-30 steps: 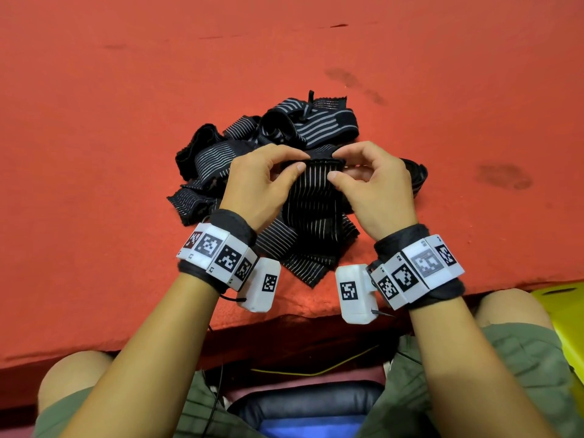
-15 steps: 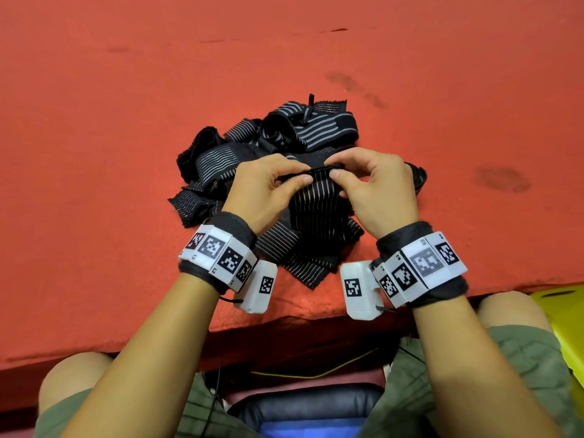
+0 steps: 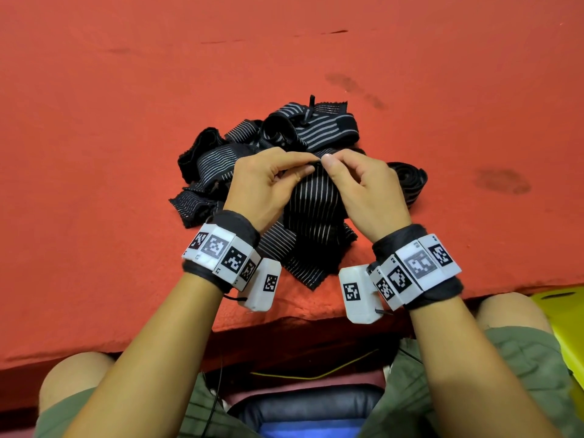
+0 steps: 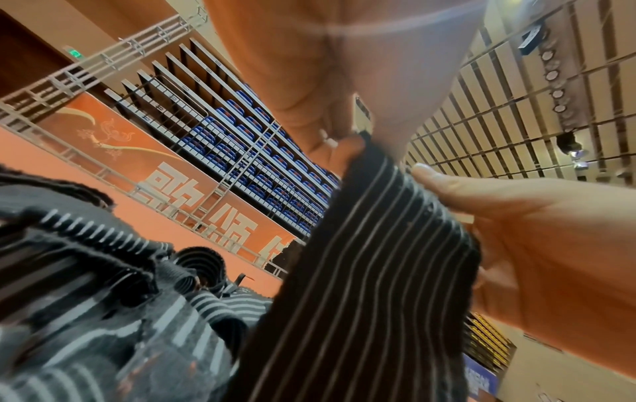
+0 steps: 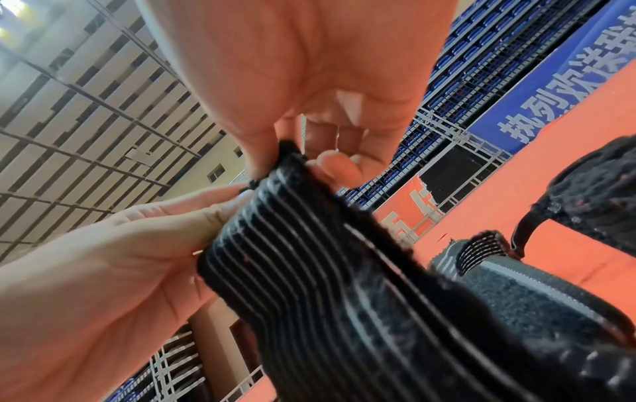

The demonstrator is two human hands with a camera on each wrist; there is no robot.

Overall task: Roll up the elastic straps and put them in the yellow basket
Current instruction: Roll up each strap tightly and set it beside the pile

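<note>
Both hands hold a narrow grip on the far end of one black striped elastic strap [image 3: 311,213]: the left hand [image 3: 264,181] and the right hand [image 3: 363,184] each pinch its top edge between thumb and fingertips, the two pinches almost touching. From that edge the strap hangs toward the person, its long axis running from the grip down to a loose tail on the red table [image 3: 94,153] near its front edge. The stripes run along that axis, so rolling, as I judge it, should turn the pinched end over toward the tail. The remaining straps lie in a tangled pile [image 3: 284,134] just behind the hands. The yellow basket [image 3: 565,314] sits low at the person's right, nearer the right hand.
</note>
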